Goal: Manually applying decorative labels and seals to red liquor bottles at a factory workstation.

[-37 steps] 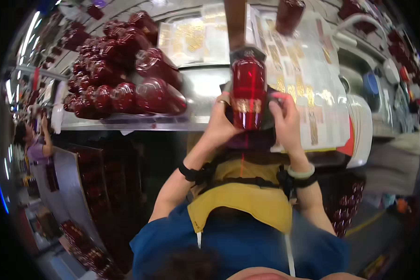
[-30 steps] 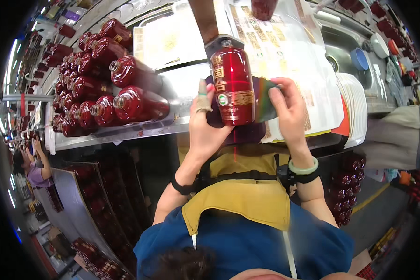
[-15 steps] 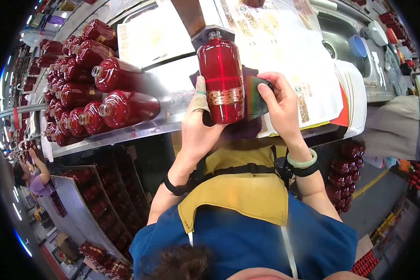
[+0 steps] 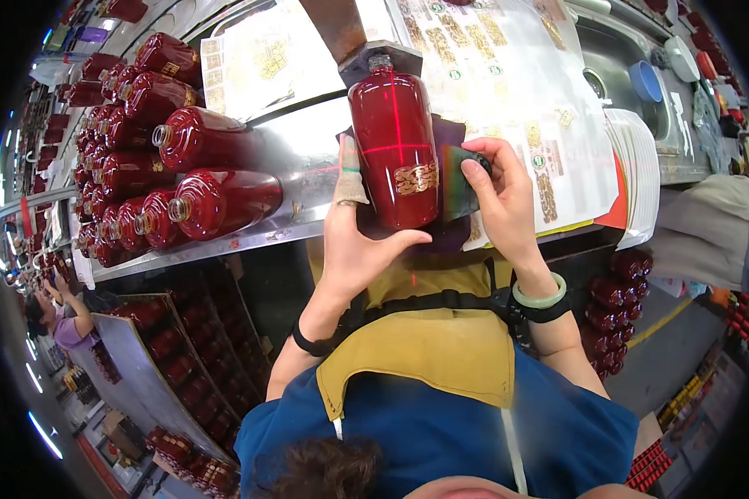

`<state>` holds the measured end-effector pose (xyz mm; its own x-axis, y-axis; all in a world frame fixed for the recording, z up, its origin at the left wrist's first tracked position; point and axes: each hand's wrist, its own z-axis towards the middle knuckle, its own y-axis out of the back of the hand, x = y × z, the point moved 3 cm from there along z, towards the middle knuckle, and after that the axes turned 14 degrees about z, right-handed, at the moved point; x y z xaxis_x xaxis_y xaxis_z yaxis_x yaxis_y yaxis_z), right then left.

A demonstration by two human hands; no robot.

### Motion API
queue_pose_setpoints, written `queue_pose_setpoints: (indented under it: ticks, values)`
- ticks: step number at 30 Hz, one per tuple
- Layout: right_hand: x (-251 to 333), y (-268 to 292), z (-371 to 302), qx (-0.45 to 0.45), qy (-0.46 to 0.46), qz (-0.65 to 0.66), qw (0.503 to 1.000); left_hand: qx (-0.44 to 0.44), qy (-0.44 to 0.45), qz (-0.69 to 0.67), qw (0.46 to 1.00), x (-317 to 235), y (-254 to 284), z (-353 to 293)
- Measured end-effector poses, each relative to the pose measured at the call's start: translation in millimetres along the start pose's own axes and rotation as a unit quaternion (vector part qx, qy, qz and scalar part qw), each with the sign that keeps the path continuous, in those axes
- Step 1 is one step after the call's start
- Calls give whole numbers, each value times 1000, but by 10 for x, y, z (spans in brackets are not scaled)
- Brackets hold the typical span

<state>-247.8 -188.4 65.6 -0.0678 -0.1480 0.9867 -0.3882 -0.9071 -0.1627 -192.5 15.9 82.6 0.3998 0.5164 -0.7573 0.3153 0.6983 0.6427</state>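
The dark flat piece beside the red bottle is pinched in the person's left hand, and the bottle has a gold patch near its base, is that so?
Not quite: the head view shows the dark flat piece pinched in the right hand, not the left hand. It is beside the red bottle, which does have a gold patch near its base.

This is a workshop, shown by massed red bottles (image 4: 133,172), gold-patterned sheets (image 4: 512,108) and a metal bench (image 4: 306,143).

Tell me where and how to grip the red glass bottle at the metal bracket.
Take the red glass bottle by its lower body, probably from the left: that rounded side shows bare, while the neck sits at the metal bracket and the gold label lies toward the right.
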Motion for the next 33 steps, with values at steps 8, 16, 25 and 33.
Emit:
queue_pose_setpoints:
  ticks: [8, 16, 25, 33]
  values:
    - [-73, -29, 28, -12, 4, -26, 1000, -52, 137, -304, 941, -84, -182, 103]
    - [205, -190, 62, 10, 31, -41, 999, -55, 133, -348, 926, -105, -188, 117]
    - [508, -644, 121, 70, 108, -169, 977, -22, 94, -335, 937, 28, -149, 33]
    - [794, -224, 300, -27, 195, -200, 960, -130, -169, 214, 953, -85, -41, -9]
